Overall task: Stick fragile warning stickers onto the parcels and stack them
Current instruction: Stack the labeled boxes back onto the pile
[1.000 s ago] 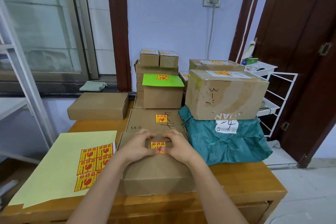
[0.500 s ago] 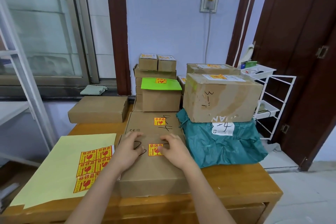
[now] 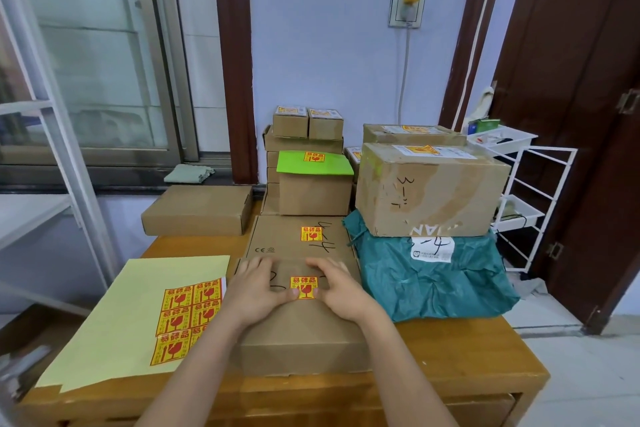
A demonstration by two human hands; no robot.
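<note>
Both hands had spread apart since a second ago: left hand (image 3: 254, 291) and right hand (image 3: 343, 289) lay flat, fingers straight, flanking the yellow-and-red fragile sticker (image 3: 304, 287) on the flat brown cardboard parcel (image 3: 298, 340).

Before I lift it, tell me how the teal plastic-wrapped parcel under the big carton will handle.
The teal parcel is probably soft and floppy: its wrap is crumpled and it bulges under the big carton. The plastic film looks slippery. Pulling it out would likely tip the carton, so remove that first.
</note>
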